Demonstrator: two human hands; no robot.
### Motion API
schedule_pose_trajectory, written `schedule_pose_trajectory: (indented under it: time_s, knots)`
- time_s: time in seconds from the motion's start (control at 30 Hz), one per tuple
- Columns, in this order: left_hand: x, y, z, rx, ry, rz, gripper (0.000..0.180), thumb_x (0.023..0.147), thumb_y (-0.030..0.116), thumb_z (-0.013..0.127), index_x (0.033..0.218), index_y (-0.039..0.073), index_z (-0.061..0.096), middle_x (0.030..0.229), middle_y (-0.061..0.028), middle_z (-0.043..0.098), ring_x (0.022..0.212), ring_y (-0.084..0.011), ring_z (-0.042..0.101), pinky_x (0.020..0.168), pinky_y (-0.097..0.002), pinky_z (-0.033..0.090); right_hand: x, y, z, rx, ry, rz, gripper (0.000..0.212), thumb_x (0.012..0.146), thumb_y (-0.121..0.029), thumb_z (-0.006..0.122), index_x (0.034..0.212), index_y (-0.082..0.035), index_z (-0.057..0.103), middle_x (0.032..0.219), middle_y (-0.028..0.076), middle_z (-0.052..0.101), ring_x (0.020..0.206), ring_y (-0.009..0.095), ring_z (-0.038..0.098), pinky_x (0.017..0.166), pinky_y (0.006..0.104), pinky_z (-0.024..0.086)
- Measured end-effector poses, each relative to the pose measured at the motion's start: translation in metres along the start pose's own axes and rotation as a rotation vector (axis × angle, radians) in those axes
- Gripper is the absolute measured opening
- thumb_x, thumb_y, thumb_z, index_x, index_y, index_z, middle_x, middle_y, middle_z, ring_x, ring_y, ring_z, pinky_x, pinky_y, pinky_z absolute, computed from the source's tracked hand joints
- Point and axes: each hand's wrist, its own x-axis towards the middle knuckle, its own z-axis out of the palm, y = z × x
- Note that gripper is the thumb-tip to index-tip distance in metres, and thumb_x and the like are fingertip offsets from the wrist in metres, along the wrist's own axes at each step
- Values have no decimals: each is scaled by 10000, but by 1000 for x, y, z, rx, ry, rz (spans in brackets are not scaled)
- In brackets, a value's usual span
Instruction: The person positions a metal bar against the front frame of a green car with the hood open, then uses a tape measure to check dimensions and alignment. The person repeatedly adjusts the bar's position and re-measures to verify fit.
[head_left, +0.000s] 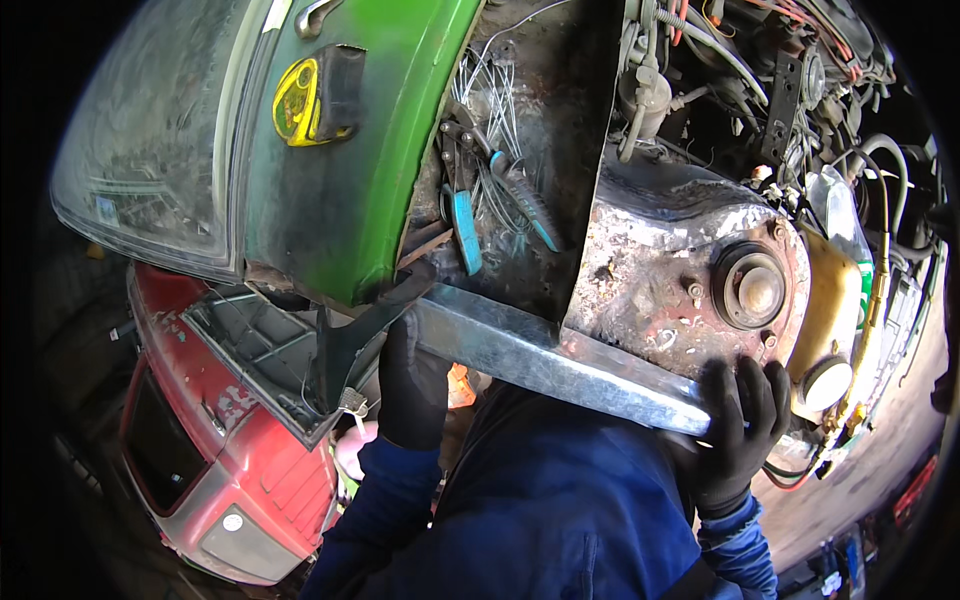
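A long bent strip of bare sheet metal [560, 355] lies across the edge of the car's engine bay, along the inner wing. My left hand [415, 385], in a black glove, holds its left end beside the green body panel; those fingers are partly hidden. At the other end, my black-gloved right hand [738, 425] has its fingers bent over the strip, close to the round suspension mount [748, 285]. Beyond the strip, pliers with blue handles [466, 230], a second blue-handled tool [527, 200] and a bundle of thin wires [490, 100] rest on the dark panel.
On the green panel [400, 150] sits a yellow and black tape measure [300, 100], near the windscreen [150, 150]. Hoses, wiring and a yellowish fluid tank [822, 300] crowd the right side. An opened door [270, 340] and a red vehicle [260, 470] stand at the left.
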Motion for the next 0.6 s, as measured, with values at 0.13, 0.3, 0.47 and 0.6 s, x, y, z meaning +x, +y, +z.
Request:
schedule_pose_trajectory:
  time_s: [0.13,0.3,0.47,0.6]
  knots:
    - [5,0,4,29,20,11,571,1254,412,431,1726,91,444,1727,-132,512,1598,-286,502,1343,-501,400,4,1,4,-10,7,-5,846,921,-755,820,1537,-183,728,1599,138,610,1563,476,459,1288,680,373]
    - [9,1,3,176,-60,73,598,1257,452,403,1738,97,417,1741,-136,494,1592,-292,512,1330,-506,421,6,0,3,34,29,-7,831,918,-724,843,1537,-182,725,1609,139,596,1543,479,474,1272,686,383]
    - [12,-3,-4,-33,-14,11,570,1246,416,494,1694,62,495,1685,-108,551,1559,-273,523,1319,-492,415,7,2,4,69,52,-9,827,933,-708,833,1553,-173,712,1619,142,585,1534,472,481,1267,692,381]
    - [14,-10,-7,-80,-19,11,561,1235,435,526,1673,85,517,1634,-105,584,1525,-286,544,1300,-507,429,5,2,5,83,65,-9,832,913,-666,852,1560,-163,704,1613,148,602,1532,475,485,1275,666,374]
